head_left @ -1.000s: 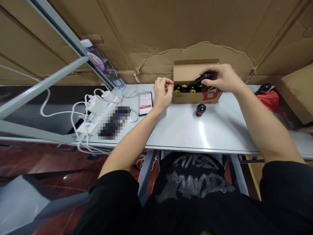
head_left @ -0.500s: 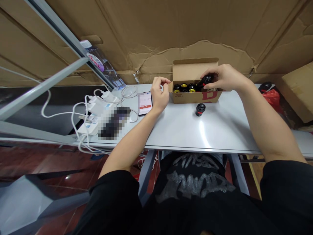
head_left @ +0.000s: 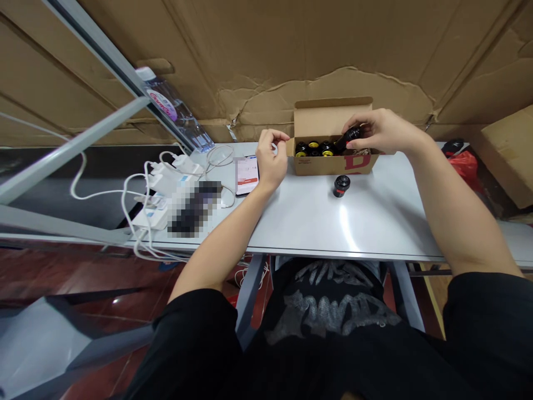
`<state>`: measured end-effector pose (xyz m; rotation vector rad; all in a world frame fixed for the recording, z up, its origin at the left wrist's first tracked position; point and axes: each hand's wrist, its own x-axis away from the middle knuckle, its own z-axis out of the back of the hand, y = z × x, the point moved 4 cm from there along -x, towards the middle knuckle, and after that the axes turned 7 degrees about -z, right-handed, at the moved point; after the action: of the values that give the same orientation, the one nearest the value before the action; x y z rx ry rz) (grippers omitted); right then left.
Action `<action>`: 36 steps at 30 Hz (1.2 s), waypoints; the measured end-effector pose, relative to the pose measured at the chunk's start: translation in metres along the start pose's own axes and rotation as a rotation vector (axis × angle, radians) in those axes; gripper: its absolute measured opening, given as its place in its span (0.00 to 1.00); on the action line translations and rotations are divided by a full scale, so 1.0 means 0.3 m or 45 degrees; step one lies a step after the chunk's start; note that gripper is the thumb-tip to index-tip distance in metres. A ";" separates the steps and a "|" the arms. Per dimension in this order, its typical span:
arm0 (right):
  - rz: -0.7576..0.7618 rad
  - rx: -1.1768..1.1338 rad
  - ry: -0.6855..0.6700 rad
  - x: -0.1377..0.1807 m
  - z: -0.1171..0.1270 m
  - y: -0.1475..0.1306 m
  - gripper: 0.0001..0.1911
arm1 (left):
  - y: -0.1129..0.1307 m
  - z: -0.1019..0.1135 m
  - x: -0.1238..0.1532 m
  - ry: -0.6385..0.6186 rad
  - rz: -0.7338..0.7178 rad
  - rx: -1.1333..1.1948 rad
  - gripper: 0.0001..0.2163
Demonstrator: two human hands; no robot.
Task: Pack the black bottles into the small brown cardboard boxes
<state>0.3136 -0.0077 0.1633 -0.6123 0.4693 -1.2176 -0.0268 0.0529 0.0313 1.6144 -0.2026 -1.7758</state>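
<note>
A small open cardboard box stands at the back of the white table. Several black cylinders with yellow rims sit upright in it. My right hand is over the box's right part, fingers closed on one black cylinder that is tilted. My left hand hovers just left of the box with its fingers curled; nothing shows in them. One more black cylinder with a red band stands alone on the table in front of the box.
A phone with a lit screen lies left of my left hand. White chargers and tangled cables crowd the table's left end, near a water bottle. Cardboard sheets line the wall behind. A red bag lies at the right.
My left hand has drawn back a little from the box's left edge. My right hand has lowered the tilted cylinder slightly into the box.
</note>
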 end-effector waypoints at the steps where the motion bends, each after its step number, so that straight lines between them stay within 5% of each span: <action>1: 0.014 0.007 0.015 -0.001 -0.003 -0.004 0.32 | -0.001 0.000 0.000 0.000 -0.005 0.000 0.07; 7: 0.054 0.116 0.086 0.005 -0.008 -0.028 0.25 | 0.009 -0.001 -0.002 -0.002 0.018 0.016 0.07; 17: -0.082 0.266 0.020 -0.067 -0.019 0.073 0.30 | -0.049 -0.024 0.008 -0.008 0.057 -0.009 0.09; 25: -0.175 0.179 -0.036 -0.092 -0.079 0.115 0.22 | -0.059 -0.026 0.010 -0.019 0.031 -0.015 0.08; 36: -0.174 0.156 0.037 -0.116 -0.104 0.124 0.26 | -0.056 -0.026 0.006 -0.064 0.091 0.002 0.09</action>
<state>0.3105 0.0283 0.1157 -0.5288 0.3790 -1.3759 -0.0262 0.0666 0.0190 1.5456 -0.2819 -1.7632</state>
